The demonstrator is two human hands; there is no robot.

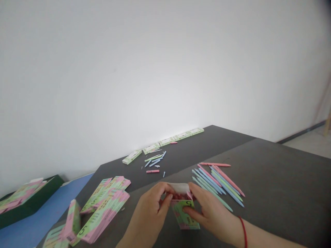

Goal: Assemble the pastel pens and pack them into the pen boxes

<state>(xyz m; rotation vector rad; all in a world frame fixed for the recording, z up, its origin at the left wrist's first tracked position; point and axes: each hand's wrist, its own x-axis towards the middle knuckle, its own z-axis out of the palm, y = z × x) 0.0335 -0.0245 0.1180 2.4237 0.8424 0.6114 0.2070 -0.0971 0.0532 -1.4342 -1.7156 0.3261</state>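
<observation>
A small green and pink cardboard box (184, 220) with a "5" on it is held upright at the near side of the table. Its top stands open, with a white inner flap raised. My left hand (152, 208) pinches the box's upper left edge, thumb and forefinger at the opening. Around the right side of the box is my right hand (213, 212), its thumb pressed on the printed front. What lies inside the box is hard to make out. To the right of it, a loose pile of pink, blue and green pens (219, 184) lies close to my right hand.
Piles of similar boxes (106, 213) lie at the left on the dark table (274, 193). Farther back are pen parts (152, 171) and a row of pale green boxes (167, 141) along the wall. A dark green bin (38, 199) holds more boxes on a blue surface (51, 212).
</observation>
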